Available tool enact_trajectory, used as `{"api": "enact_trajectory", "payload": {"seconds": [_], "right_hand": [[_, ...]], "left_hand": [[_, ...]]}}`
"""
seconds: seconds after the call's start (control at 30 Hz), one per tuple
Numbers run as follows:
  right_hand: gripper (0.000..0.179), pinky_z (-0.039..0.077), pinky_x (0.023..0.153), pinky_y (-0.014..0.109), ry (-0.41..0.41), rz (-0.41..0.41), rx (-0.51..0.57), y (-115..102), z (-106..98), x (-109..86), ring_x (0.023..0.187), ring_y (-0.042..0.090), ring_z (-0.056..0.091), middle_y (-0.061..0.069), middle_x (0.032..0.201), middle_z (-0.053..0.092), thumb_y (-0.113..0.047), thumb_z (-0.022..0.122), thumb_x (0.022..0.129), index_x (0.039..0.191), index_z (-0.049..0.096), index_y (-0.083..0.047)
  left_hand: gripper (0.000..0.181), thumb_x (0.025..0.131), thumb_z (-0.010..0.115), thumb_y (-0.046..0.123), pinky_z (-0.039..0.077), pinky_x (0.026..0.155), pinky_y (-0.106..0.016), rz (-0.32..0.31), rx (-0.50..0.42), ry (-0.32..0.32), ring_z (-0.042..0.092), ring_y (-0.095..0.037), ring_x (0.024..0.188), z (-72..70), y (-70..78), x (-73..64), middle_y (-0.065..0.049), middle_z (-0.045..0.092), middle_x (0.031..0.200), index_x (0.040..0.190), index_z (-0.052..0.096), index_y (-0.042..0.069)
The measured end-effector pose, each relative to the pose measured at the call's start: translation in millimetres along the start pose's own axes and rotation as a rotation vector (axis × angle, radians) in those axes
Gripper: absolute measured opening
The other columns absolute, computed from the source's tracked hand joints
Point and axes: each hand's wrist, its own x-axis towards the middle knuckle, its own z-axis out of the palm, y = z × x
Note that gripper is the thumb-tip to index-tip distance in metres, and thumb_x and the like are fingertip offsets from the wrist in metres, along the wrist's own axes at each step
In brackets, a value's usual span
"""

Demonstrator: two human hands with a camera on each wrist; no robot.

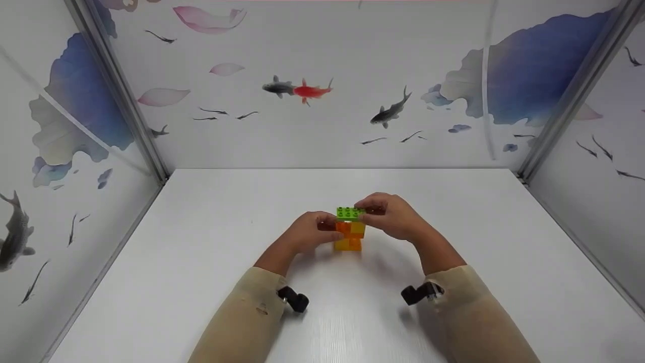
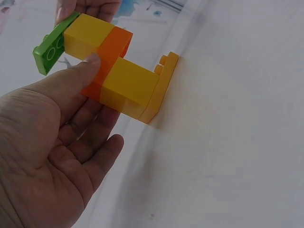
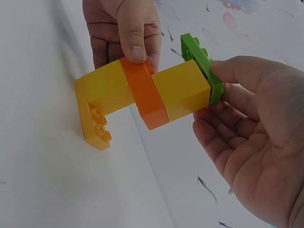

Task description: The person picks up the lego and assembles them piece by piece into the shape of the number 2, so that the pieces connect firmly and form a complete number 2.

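Observation:
A small tower of toy building bricks stands on the white table, with a flat light-orange brick [image 3: 84,114] at its foot. Above that come a lower yellow brick [image 3: 108,86], an orange brick [image 3: 146,97] set crosswise, and an upper yellow brick [image 3: 183,90]. My left hand [image 1: 310,233] pinches the orange brick, thumb on the near side. At the top, a thin green brick [image 1: 345,214] overhangs the upper yellow brick to the left in the head view. My right hand [image 1: 395,217] pinches its right end between thumb and fingers.
The white tabletop [image 1: 201,282] runs up to a back wall [image 1: 312,136] printed with fish, petals and blue leaves. Side walls with metal corner posts [image 1: 126,91] stand left and right. Black camera mounts [image 1: 297,301] stick out from both sleeves.

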Motion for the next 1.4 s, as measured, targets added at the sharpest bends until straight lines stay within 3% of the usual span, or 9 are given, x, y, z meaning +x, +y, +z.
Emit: {"api": "enact_trajectory", "payload": {"seconds": [0.77, 1.03, 1.4], "right_hand": [[0.029, 0.061, 0.106, 0.039, -0.004, -0.001, -0.013, 5, 1, 3.2, 0.117, 0.023, 0.070, 0.002, 0.128, 0.069, -0.025, 0.075, 0.100, 0.129, 0.076, -0.022], [0.045, 0.059, 0.108, 0.043, 0.005, -0.047, 0.006, 10, -4, -3.0, 0.122, 0.024, 0.070, 0.005, 0.137, 0.070, -0.034, 0.078, 0.099, 0.141, 0.069, -0.020], [0.054, 0.060, 0.106, 0.044, -0.014, 0.064, 0.025, 30, -10, -7.7, 0.125, 0.026, 0.068, 0.005, 0.141, 0.069, -0.039, 0.085, 0.092, 0.141, 0.069, -0.024]], "left_hand": [[0.036, 0.094, 0.084, 0.039, 0.057, 0.111, -0.040, -0.008, 0.024, 0.011, 0.067, -0.019, 0.114, -1.3, 0.9, -1.5, 0.003, 0.075, 0.122, 0.125, 0.076, 0.021], [0.038, 0.094, 0.084, 0.040, 0.057, 0.110, -0.040, -0.015, 0.029, 0.009, 0.067, -0.020, 0.114, -0.5, 3.0, -0.6, 0.004, 0.074, 0.121, 0.126, 0.075, 0.022], [0.037, 0.091, 0.086, 0.040, 0.055, 0.113, -0.041, -0.045, 0.001, 0.007, 0.066, -0.021, 0.115, -0.5, 1.9, -0.1, 0.005, 0.073, 0.121, 0.123, 0.075, 0.024]]}}
